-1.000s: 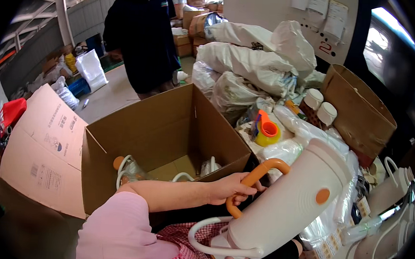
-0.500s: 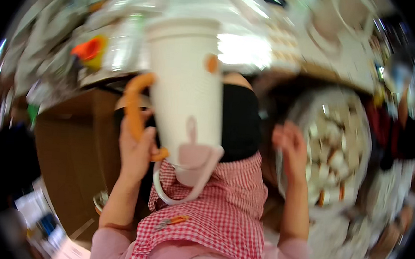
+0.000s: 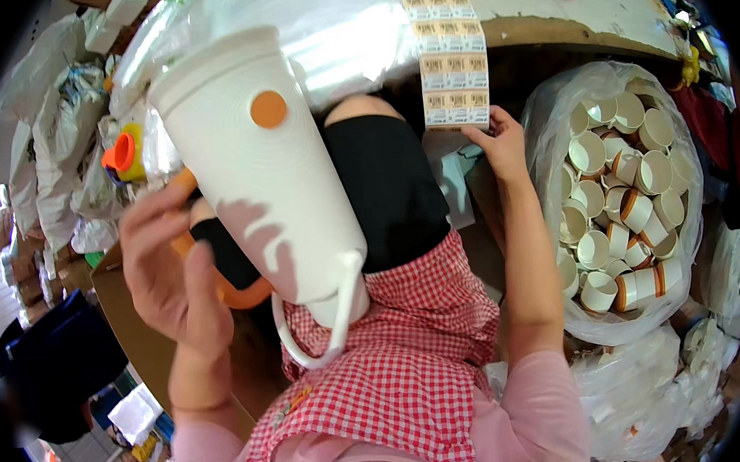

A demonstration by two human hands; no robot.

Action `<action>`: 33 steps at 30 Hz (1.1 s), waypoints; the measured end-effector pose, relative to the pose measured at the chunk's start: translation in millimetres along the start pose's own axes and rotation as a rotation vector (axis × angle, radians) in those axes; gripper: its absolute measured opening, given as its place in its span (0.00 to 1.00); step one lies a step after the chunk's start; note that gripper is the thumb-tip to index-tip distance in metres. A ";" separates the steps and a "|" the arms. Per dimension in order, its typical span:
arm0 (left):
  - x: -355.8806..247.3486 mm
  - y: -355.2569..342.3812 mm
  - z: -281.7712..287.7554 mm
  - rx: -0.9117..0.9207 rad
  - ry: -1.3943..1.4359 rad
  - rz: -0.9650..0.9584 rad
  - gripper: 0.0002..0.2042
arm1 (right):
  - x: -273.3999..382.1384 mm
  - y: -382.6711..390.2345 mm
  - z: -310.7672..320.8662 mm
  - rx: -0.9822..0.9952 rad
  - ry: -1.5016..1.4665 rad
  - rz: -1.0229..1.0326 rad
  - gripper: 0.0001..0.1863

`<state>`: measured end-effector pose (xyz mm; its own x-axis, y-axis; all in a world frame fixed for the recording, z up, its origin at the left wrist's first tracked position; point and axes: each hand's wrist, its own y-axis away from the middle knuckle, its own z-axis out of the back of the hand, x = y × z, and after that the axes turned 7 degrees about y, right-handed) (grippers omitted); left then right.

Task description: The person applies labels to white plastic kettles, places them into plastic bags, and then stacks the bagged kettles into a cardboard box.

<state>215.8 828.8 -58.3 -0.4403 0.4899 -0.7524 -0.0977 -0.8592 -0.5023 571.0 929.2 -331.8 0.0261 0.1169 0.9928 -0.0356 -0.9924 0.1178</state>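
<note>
A large white tumbler (image 3: 254,171) with an orange dot leans across my lap, its wide end toward the far left. An orange handle (image 3: 241,294) is on its left side, and a white carrying loop (image 3: 343,315) hangs at its near end. My left hand (image 3: 170,268) is beside the tumbler, in front of the orange handle and partly covering it; its fingers are apart and it grips nothing. Farther right, my right hand (image 3: 505,143) pinches the near edge of a strip of printed stickers (image 3: 455,78), which hangs over the table's edge.
A clear plastic bag (image 3: 540,123) on the right holds several white cups (image 3: 592,246) with brownish bands. Clear plastic film (image 3: 332,35) covers part of the table. At the left are an orange-and-yellow object (image 3: 124,152), white sacks (image 3: 42,139) and a cardboard box (image 3: 124,308).
My left hand has let go of the orange handle. The tumbler now leans further left. My right hand has moved forward and taken hold of the sticker strip's edge.
</note>
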 end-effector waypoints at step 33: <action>3.7 -27.4 -169.7 0.662 -0.261 -0.418 0.07 | 83.9 57.7 -14.7 -0.488 -0.275 0.075 0.09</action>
<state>368.3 879.3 -119.7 -0.4364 0.8087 -0.3944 -0.7693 -0.5627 -0.3026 556.4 882.3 -241.4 0.2623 -0.0322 0.9644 -0.5038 -0.8570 0.1084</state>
